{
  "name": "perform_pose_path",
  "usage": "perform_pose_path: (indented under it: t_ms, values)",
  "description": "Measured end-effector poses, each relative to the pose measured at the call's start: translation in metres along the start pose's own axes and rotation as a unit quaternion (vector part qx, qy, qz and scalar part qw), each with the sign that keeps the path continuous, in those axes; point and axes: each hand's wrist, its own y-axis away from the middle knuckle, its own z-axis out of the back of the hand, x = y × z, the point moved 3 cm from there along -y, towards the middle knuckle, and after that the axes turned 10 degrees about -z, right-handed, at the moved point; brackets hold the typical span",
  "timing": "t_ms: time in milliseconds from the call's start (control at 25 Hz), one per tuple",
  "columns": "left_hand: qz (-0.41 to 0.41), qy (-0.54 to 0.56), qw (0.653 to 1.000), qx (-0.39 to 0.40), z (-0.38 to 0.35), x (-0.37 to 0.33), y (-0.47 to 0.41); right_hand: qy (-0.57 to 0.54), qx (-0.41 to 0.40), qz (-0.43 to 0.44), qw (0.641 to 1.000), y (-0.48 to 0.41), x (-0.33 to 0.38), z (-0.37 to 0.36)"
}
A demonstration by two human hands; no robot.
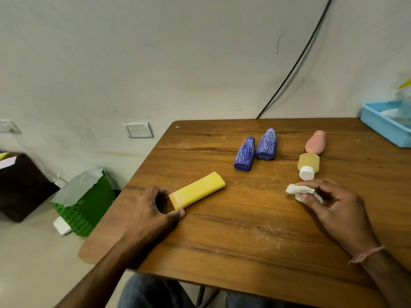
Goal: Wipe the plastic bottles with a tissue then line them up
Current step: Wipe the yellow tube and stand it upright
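A yellow flat bottle [198, 190] lies on the wooden table [244, 230], and my left hand [153, 210] curls round its near end with thumb and fingers. My right hand [333, 203] pinches a crumpled white tissue [298, 190] just above the table at the right. Two purple bottles [244, 154] [267, 144] streaked with white lie side by side further back. A pale yellow bottle with a white cap [308, 165] lies end to end with a pink bottle [315, 142].
A light blue tray [382, 127] sits at the table's back right corner. White crumbs are scattered on the tabletop near me. On the floor to the left stand a green basket [86, 210] and a dark box [20, 185]. A black cable [295, 63] runs down the wall.
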Motion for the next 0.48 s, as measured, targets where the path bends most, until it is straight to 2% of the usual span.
perform_pose_path:
  t_ms: [160,320,480]
  values:
    - [-0.020,0.024,0.999,0.010,-0.002,-0.001,0.037,0.011,0.001,0.051,0.999,0.025,0.013,-0.017]
    - [-0.072,0.015,0.997,0.027,-0.033,-0.045,0.045,0.068,-0.062,0.127,0.988,0.038,0.025,-0.031]
    - [-0.122,0.015,0.990,0.075,-0.069,-0.083,0.045,0.100,-0.108,0.161,0.976,0.049,0.036,-0.038]
